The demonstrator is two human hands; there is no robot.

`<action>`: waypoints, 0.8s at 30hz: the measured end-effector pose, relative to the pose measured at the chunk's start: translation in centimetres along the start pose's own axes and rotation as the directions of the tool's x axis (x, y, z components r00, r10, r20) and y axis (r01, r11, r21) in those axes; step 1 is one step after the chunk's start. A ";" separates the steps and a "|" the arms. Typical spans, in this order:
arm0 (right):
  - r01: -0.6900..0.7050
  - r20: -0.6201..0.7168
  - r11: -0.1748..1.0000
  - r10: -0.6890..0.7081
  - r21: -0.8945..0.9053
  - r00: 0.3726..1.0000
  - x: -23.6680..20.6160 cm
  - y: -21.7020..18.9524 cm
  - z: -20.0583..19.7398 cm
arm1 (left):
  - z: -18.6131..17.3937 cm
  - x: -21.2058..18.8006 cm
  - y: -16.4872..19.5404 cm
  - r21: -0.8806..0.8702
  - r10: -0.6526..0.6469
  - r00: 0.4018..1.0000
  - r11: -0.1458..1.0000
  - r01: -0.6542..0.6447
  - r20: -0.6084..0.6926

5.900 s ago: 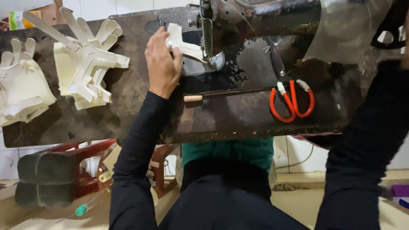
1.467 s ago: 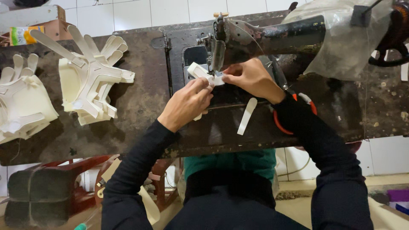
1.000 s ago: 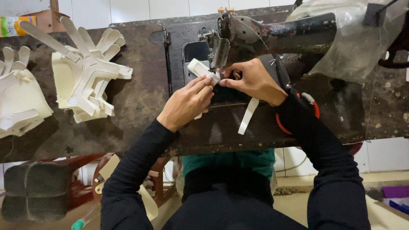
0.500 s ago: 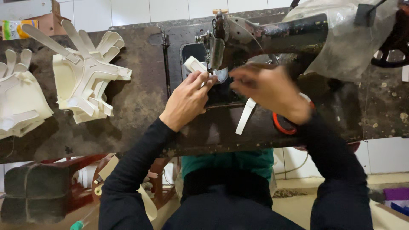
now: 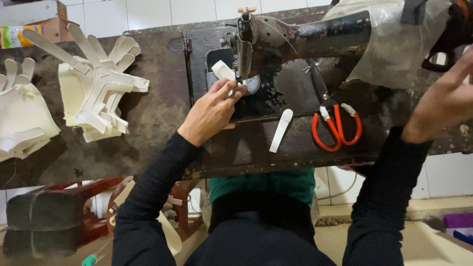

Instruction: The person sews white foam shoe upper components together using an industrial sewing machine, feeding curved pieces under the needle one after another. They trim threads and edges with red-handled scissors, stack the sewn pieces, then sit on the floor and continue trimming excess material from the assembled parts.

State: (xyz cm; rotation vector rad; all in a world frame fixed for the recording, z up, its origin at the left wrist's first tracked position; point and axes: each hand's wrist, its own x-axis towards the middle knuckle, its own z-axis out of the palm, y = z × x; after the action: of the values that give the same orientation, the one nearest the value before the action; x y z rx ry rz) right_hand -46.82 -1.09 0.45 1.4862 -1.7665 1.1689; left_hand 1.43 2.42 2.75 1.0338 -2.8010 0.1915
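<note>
Pressing the cream strip [image 5: 224, 71] flat beside the needle, left hand [image 5: 212, 111] fingers extended; strip runs up-left; right hand [image 5: 443, 101] open, well apart

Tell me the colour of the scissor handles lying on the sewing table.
The scissors have orange-red handles with white bands near the pivot, seen in the head view.

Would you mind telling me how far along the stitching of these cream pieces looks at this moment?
Looks done: nothing finished can be told apart. In hand: the left hand presses a cream piece under the needle of the sewing machine, while the right hand is raised at the machine's right end. Left: a loose strip beside the red scissors, and two stacks of cut pieces on the table.
</note>
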 end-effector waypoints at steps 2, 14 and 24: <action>0.185 -0.129 0.952 -0.158 0.242 0.979 -1.1 -4.1 -3.0 | 0.4 -0.2 0.0 0.011 0.014 0.998 1.000 -0.014 -0.066; -0.502 0.582 0.324 -0.615 0.802 0.532 0.5 -23.5 10.3 | 2.1 -1.2 -3.1 -0.516 -0.080 0.983 0.857 -0.017 -0.165; 0.425 0.757 0.786 -0.588 0.449 0.287 -6.7 -17.0 14.5 | 1.6 -0.4 -3.7 -0.455 -0.087 0.985 0.890 0.010 -0.147</action>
State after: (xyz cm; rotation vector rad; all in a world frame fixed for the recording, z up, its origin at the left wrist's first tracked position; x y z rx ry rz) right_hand -27.12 -10.65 -7.44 2.8358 -1.4398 0.1056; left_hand 3.99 -0.44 1.34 0.9199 -2.4877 -0.3552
